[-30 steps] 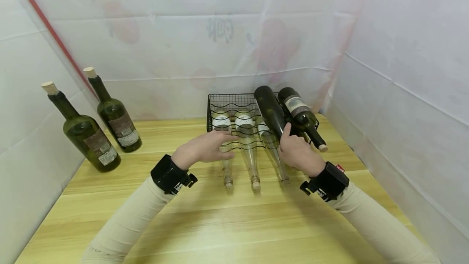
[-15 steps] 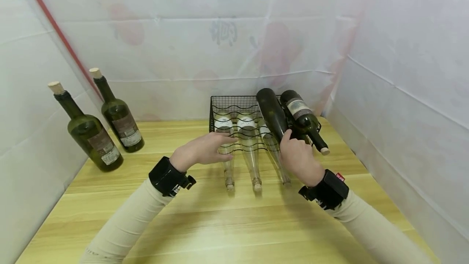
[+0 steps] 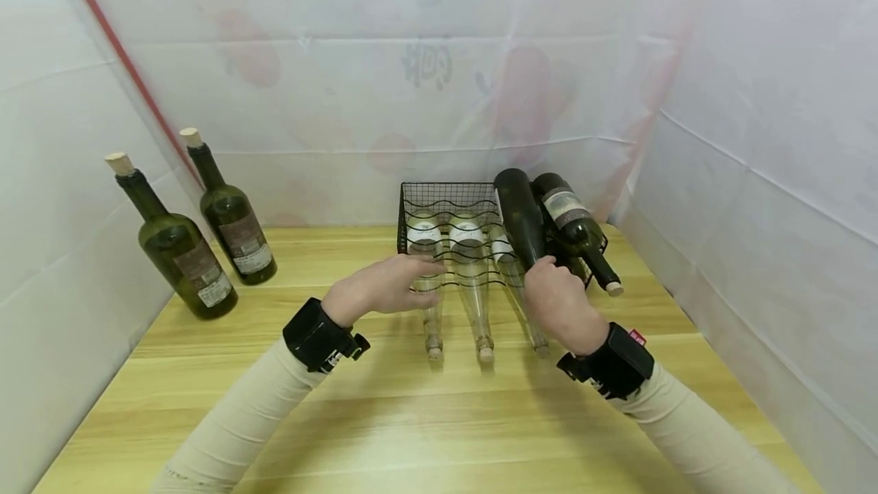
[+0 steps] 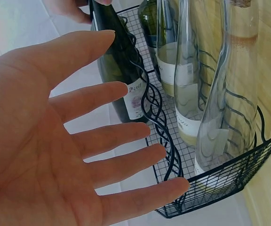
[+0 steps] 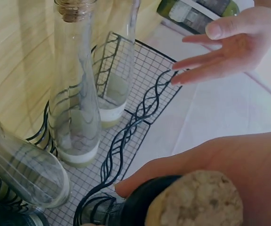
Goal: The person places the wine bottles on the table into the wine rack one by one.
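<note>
My right hand (image 3: 562,303) grips a dark green wine bottle (image 3: 519,212) by its neck. The bottle slants over the right part of a black wire rack (image 3: 449,193), base toward the back wall; its cork (image 5: 196,202) shows close up in the right wrist view. Beside it lies another dark wine bottle (image 3: 572,221) with a pale label, neck toward the front. My left hand (image 3: 387,287) is spread above the rack's left side, holding nothing. Below it, clear glass bottles (image 3: 473,280) lie in the wavy wires, corked necks forward. The held bottle's neck is hidden in the head view.
Two upright green wine bottles (image 3: 185,265) with corks stand at the left of the wooden table (image 3: 411,418). White sheeting (image 3: 343,113) walls off the back and both sides, with the rack close to the back sheet.
My right index finger, earlier stretched along the bottle, is now curled at its neck. The whole head view has shifted slightly. My left hand keeps its spread pose.
</note>
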Demonstrator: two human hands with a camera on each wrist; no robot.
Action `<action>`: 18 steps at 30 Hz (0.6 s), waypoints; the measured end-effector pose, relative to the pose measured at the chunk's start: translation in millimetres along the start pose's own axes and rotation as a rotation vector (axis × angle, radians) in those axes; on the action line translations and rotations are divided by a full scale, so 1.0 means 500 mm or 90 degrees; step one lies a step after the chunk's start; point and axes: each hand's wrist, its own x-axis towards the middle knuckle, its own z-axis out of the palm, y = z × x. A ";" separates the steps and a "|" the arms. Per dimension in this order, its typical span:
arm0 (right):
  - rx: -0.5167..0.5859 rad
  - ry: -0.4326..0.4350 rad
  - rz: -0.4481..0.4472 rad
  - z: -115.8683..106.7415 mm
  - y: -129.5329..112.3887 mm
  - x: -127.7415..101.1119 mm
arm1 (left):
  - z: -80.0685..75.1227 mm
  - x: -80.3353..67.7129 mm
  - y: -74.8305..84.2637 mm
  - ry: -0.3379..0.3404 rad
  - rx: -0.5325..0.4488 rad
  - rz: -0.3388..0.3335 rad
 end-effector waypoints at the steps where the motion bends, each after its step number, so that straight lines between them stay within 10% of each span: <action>1: 0.004 -0.009 0.001 -0.002 0.003 0.001 | 0.001 0.000 0.000 0.002 -0.001 0.002; 18: 0.027 0.000 0.013 -0.010 0.012 -0.007 | 0.014 -0.004 0.003 -0.001 -0.006 0.009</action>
